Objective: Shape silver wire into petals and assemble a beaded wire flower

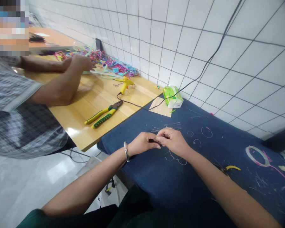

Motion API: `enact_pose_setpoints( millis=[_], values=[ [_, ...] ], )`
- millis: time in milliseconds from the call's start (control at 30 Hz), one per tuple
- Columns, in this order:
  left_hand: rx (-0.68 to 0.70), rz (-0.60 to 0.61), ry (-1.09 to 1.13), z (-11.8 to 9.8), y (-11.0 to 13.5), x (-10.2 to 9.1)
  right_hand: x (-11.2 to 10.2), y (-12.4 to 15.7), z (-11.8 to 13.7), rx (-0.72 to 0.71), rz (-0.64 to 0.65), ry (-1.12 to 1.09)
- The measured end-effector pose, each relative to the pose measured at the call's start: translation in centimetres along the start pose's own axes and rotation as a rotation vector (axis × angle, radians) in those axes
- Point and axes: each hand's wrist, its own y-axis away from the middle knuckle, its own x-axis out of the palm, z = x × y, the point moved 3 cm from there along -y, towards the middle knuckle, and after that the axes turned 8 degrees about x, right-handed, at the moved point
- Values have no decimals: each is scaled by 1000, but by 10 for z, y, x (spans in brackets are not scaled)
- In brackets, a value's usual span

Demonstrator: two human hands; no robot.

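Observation:
Over the dark blue cloth [142, 161], my left hand [142, 143] and my right hand [172, 140] meet at the fingertips. Both are closed in a pinch; whatever lies between the fingers is too thin and hidden to make out. Just under my right hand is a thin wire shape with round loops [181, 162]. Several straight wires [172, 124] lie beyond my fingers. To the right are a wire ring [206, 132] and two small bent wire pieces, one of them an open curl [197, 143].
On the wooden table [90, 137] at left lie green-and-yellow pliers [104, 115], a yellow glue gun [126, 84] and colourful strips [123, 68]. Another person's arms [59, 90] reach over it. A tissue pack [173, 96], black cable [204, 71], wire coil [257, 156] and yellow-handled tool [233, 167] are around.

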Motion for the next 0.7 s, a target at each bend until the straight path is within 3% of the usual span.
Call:
enact_pose_setpoints(
  millis=[167,500,700],
  values=[
    [9,-32,-165,-2,1,2,2,0,0,20,20,-46],
    [33,6,-155,3,3,2,-6,5,6,115,329,-345],
    [184,50,-84,-9,-3,3,-6,2,-4,73,259,-356]
  ],
)
